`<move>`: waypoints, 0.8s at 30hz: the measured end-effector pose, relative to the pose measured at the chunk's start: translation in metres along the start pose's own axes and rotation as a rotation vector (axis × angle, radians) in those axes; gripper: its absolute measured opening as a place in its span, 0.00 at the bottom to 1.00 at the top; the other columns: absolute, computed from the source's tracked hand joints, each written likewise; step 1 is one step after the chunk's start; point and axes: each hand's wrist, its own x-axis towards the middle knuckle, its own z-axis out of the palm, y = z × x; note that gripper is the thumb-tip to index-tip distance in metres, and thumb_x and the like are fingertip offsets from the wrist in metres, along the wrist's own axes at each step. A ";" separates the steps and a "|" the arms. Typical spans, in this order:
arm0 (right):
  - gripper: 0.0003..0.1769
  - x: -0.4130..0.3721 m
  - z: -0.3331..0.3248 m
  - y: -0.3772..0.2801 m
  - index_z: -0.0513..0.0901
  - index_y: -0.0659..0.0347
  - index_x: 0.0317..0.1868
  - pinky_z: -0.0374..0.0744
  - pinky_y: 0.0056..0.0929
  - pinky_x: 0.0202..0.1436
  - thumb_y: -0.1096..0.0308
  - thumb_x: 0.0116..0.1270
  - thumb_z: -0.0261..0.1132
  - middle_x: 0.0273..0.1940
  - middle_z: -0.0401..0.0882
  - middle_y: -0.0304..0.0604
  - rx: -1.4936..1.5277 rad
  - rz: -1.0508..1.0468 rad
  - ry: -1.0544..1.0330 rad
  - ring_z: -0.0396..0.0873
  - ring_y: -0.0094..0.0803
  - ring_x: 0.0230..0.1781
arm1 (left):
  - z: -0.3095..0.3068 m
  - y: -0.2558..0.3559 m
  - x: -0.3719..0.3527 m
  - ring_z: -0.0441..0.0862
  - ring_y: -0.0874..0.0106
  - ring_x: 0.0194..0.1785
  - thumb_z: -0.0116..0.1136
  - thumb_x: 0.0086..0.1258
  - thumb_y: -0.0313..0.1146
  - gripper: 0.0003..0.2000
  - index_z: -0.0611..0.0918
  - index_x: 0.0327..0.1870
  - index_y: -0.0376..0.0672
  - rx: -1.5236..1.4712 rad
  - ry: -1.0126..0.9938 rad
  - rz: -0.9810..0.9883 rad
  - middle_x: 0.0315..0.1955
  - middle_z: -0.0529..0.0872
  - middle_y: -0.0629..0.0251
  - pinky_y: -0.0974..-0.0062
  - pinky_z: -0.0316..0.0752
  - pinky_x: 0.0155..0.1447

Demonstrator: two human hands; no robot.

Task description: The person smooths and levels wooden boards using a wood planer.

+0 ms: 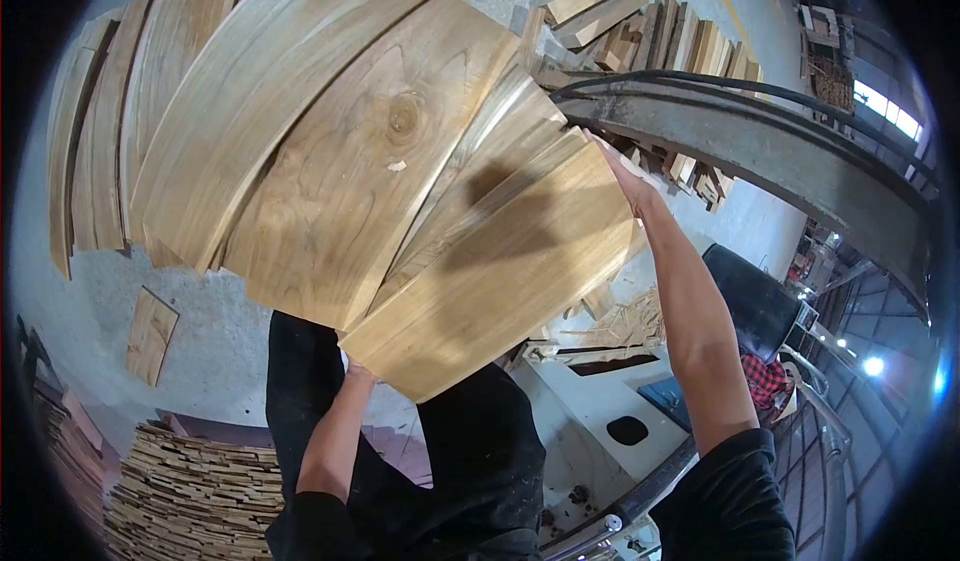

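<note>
A flat wooden board (pixel 500 271) with a smooth pale face is held across the front of my body, one hand at each end. My left hand (pixel 357 369) grips its lower left corner, with most of the fingers hidden under the board. At the upper right end my right hand (pixel 625 176) is closed on the board's edge. Just beyond it, wide planks lie overlapping in a fan, among them one with a round knot (pixel 400 126). A shadow falls across the held board.
A curved metal machine arm (pixel 770 146) stretches across the right. Stacked wood offcuts (pixel 690 41) stand behind it. A white machine surface (pixel 570 411) is at lower right, a small wood piece (pixel 152 336) on the floor at left, and piled thin strips (pixel 195 486) at lower left.
</note>
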 end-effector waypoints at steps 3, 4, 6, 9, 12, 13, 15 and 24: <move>0.51 -0.034 -0.001 0.011 0.72 0.52 0.83 0.74 0.38 0.77 0.21 0.74 0.56 0.80 0.72 0.42 0.149 0.243 0.048 0.75 0.38 0.75 | -0.018 -0.008 0.006 0.82 0.53 0.70 0.51 0.78 0.71 0.40 0.78 0.75 0.45 0.060 -0.029 -0.039 0.69 0.84 0.55 0.46 0.79 0.72; 0.53 -0.044 0.000 0.022 0.72 0.52 0.82 0.77 0.41 0.75 0.19 0.73 0.56 0.79 0.72 0.44 0.234 0.187 -0.003 0.77 0.39 0.73 | -0.013 -0.007 0.006 0.82 0.53 0.70 0.51 0.78 0.71 0.40 0.78 0.75 0.45 0.062 -0.043 -0.049 0.70 0.84 0.55 0.46 0.79 0.72; 0.54 -0.063 -0.004 0.033 0.71 0.52 0.83 0.78 0.43 0.74 0.18 0.72 0.55 0.79 0.72 0.47 0.240 0.170 0.052 0.78 0.40 0.72 | 0.001 -0.010 0.008 0.82 0.54 0.70 0.50 0.77 0.72 0.41 0.77 0.76 0.45 0.064 -0.042 -0.069 0.70 0.83 0.55 0.47 0.78 0.73; 0.56 -0.091 -0.001 0.042 0.65 0.54 0.85 0.75 0.42 0.76 0.19 0.73 0.54 0.79 0.71 0.50 0.277 0.160 0.084 0.75 0.40 0.74 | 0.014 -0.010 0.008 0.81 0.54 0.71 0.50 0.76 0.74 0.42 0.76 0.77 0.46 0.080 -0.027 -0.089 0.71 0.82 0.56 0.48 0.78 0.74; 0.56 -0.106 -0.023 0.084 0.60 0.55 0.87 0.69 0.39 0.81 0.20 0.75 0.53 0.83 0.66 0.48 0.339 0.168 0.105 0.69 0.39 0.79 | 0.025 -0.013 0.005 0.80 0.54 0.71 0.49 0.76 0.75 0.43 0.76 0.77 0.46 0.100 -0.015 -0.111 0.72 0.82 0.56 0.49 0.77 0.74; 0.56 -0.107 -0.027 0.097 0.59 0.55 0.88 0.67 0.38 0.82 0.21 0.76 0.53 0.84 0.63 0.47 0.341 0.144 0.138 0.66 0.38 0.81 | 0.028 -0.013 0.004 0.80 0.55 0.72 0.49 0.75 0.76 0.44 0.75 0.77 0.46 0.106 -0.011 -0.111 0.72 0.81 0.56 0.49 0.77 0.74; 0.55 -0.116 -0.031 0.114 0.56 0.55 0.89 0.62 0.36 0.85 0.23 0.78 0.52 0.86 0.58 0.44 0.357 0.108 0.151 0.61 0.37 0.84 | 0.035 -0.012 -0.001 0.80 0.55 0.72 0.49 0.75 0.77 0.45 0.75 0.78 0.46 0.116 -0.003 -0.116 0.72 0.81 0.56 0.50 0.76 0.75; 0.54 -0.156 -0.024 0.171 0.50 0.57 0.90 0.55 0.33 0.87 0.27 0.81 0.51 0.88 0.52 0.43 0.342 0.121 0.168 0.55 0.36 0.87 | 0.048 -0.025 -0.040 0.75 0.56 0.75 0.44 0.72 0.83 0.50 0.70 0.82 0.48 0.099 0.090 -0.105 0.76 0.76 0.56 0.56 0.72 0.78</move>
